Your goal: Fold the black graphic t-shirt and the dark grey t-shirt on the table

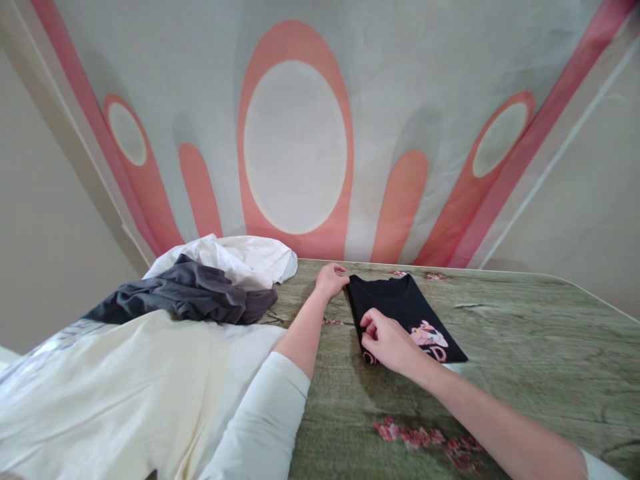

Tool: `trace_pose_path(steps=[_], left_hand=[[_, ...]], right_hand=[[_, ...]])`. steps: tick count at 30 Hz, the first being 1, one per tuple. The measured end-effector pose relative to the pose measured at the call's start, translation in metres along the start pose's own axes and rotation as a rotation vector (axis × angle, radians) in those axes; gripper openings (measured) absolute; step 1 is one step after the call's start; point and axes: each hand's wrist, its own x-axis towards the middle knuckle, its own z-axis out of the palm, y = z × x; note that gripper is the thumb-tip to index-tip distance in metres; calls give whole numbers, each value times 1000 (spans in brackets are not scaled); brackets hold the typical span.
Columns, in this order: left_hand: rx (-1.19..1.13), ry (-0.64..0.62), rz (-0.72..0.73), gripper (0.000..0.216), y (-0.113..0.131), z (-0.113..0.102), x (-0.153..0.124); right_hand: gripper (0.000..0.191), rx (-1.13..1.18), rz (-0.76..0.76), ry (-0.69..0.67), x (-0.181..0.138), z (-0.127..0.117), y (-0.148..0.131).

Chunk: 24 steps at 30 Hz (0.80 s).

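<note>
A black T-shirt (395, 303), folded into a compact shape, lies on the wood-patterned table with its neckline toward the wall. On its front are a pink cartoon face and pink lettering, partly covered by my right hand. My left hand (333, 280) is closed at the shirt's far left corner, the fingertips pinching the cloth there. Lower on the same left edge, my right hand (387, 339) has its fingers curled together against the fabric; its palm side is hidden.
To the left lies a heap of clothes: a cream garment (120, 387), a dark grey one (190, 293) and a white one (250, 257) behind. The table (525, 373) is printed with wood grain and pink blossoms. Behind it rises a grey wall covering (370, 53) with pink shapes.
</note>
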Motion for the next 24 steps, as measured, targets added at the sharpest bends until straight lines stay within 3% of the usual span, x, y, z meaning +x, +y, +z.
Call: trace_pose_path(steps=[3,9,17,24], left_hand=[[19,2,31,24,-4,2,0],[53,4,64,22,-5,2,-2],[129,0,76,22,1,-1,-5],[275,16,176,22,24,-5,-16]], right_hand=[[1,-81,-26,30,2,-1,0],[7,-185,-52,44,4,-1,0],[11,-92,-10,-39,5,-4,4],[18,-364,-120,93,-12,1,-14]])
